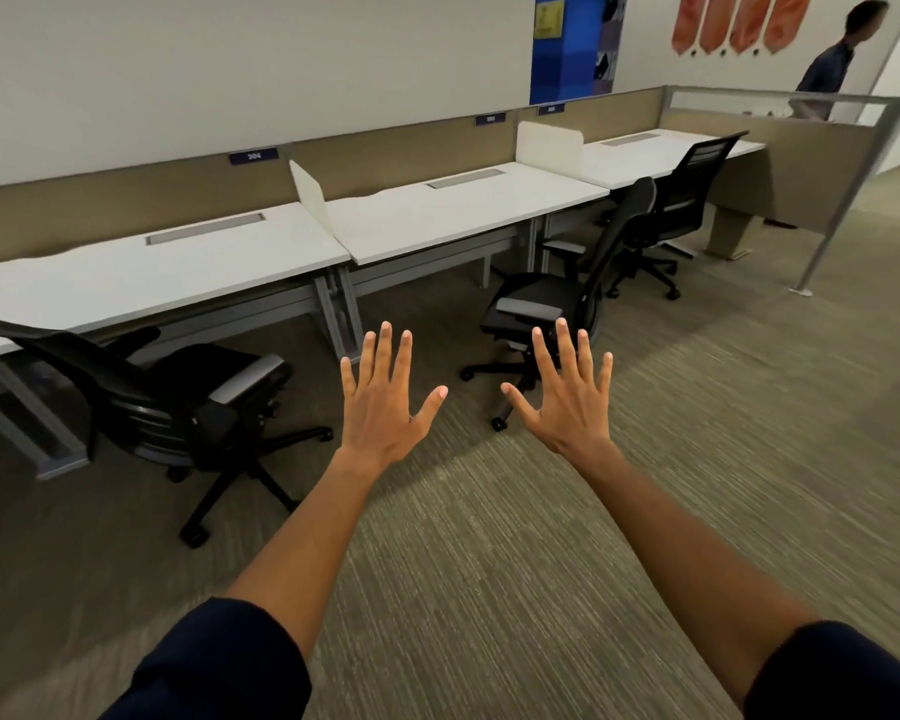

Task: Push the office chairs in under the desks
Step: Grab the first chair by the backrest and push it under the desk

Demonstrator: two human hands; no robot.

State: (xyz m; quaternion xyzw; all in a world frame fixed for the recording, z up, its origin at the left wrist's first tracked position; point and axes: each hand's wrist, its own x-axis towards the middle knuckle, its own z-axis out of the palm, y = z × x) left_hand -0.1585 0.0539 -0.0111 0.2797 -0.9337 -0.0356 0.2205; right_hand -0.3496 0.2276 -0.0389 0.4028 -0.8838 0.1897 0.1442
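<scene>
Two bare arms reach straight forward, palms down, fingers spread. The left hand and right hand hover side by side above the carpet, each grip wide and holding nothing. Three black chairs stand out from a row of white worktops: the near chair at left, the middle chair beyond the right hand, the far chair close against its worktop.
</scene>
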